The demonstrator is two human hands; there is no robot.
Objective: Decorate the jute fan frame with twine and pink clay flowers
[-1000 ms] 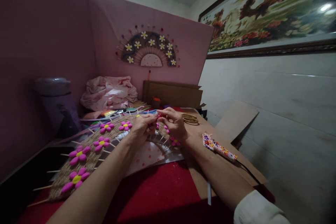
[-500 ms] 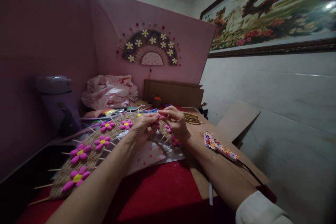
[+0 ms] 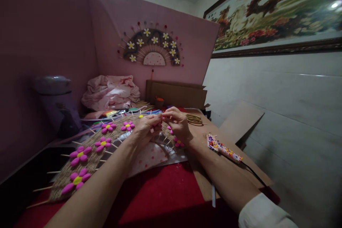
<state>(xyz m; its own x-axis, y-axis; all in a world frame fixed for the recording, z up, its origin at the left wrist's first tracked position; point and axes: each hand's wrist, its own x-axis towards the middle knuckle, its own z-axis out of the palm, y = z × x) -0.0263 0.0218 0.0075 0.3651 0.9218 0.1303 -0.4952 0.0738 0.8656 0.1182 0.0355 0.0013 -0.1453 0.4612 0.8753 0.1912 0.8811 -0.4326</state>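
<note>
Twine-wrapped, half-ring fan frame in tan with pale sticks poking out along its edge lies flat on the red-covered bench, and you've got both hands right over its far stretch. Its long sweep runs from your near left, away in an arc behind your knuckles, then back down to the right of your right wrist.

Your left hand has its fingers drawn in to the thumb; your right hand meets it tip to tip, also pinched together. What sits between those tips is too small to make out, so I can't say what the grip has.

Now the relation that counts: a small yellow disc on the band lies just left of your fingertips, and your left hand is plainly the nearer one. Whether it has petals around it, I can't tell.

Out from there, five-petalled bright pink flowers with yellow centres dot the band on your left, with more peeking out by your right wrist. Farther right, well apart from the grip, a flower-patterned glue gun rests on flat brown cardboard.
</note>
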